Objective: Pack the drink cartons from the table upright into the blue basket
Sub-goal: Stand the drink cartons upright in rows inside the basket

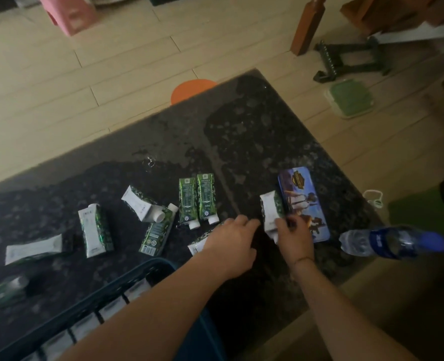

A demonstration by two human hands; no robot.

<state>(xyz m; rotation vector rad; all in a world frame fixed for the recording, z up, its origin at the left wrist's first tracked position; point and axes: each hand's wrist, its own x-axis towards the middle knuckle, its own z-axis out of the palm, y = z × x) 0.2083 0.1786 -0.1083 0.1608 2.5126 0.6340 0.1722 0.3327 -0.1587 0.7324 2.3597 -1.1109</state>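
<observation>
Now right hand (293,233) pinches carton (270,209).

Both forearms are bare, with no sleeves showing anywhere up to the bottom edge of the picture. The left hand (228,241) wears nothing. The right hand (295,237) has a thin band round its wrist, perhaps a cord or string bracelet; the blur hides its make. No rings show on the fingers (249,224).

Home interior, prob. living/dining rm, beige tiled floor (59,82), dark speckled stone table (254,131), pink plastic stool (68,13), orange stool (189,89) tucked by table edge, wooden furniture leg (308,24), lidded food container (349,99) on floor
</observation>
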